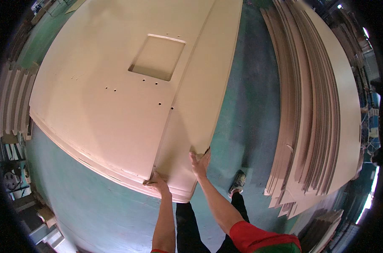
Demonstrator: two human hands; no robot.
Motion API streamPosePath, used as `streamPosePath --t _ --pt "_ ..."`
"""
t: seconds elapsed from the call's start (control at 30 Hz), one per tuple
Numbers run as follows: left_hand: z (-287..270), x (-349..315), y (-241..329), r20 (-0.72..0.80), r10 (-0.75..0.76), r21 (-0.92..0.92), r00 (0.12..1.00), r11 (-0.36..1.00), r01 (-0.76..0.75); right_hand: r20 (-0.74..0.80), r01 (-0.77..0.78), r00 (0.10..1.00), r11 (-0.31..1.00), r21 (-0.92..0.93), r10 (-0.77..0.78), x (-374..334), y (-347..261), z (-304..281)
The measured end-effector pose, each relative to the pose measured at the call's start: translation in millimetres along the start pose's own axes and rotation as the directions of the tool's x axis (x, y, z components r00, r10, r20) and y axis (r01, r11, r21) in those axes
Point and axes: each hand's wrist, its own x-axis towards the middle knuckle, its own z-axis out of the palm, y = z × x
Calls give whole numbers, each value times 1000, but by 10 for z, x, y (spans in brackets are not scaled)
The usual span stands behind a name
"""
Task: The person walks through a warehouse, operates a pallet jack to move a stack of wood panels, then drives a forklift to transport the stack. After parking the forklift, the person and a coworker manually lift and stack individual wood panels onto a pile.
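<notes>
A large cream board panel (102,122), with a rectangular recess or cutout (155,57) and several small round holes, lies on a stack of similar panels. To its right runs a plain cream strip (202,80), apparently the panel beneath showing past its edge; I cannot tell for certain. My left hand (158,184) is closed at the near right corner of the holed panel, fingers to the left along the front edge. My right hand (200,164) grips the right edge of the plain strip, thumb on top; the other fingers are partly hidden.
A tall stack of brown-edged boards (305,101) stands to the right, across a strip of green floor (254,84). My shoe (238,182) is on that floor. More stacked boards (14,99) stand at the far left. Lower right is another small stack (322,230).
</notes>
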Motion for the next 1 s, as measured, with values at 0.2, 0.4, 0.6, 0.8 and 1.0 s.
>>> streamPosePath --t 0.2,0.4,0.6,0.8,1.0 --pt "93 -96 141 -61 -117 33 991 992 119 -49 94 995 982 165 -87 58 -106 -50" --pt "100 -167 106 118 -135 -167 984 974 154 -87 138 988 984 110 -129 122 150 61" --pt "194 -121 -91 176 -199 -182 964 956 231 74 34 996 982 186 -48 228 290 231" --pt "-42 316 -177 527 82 8 846 995 -102 311 -53 950 996 68 30 73 159 -997" --pt "-647 110 168 219 21 467 975 875 -124 -663 -357 504 832 425 554 -698 1310 -4568"
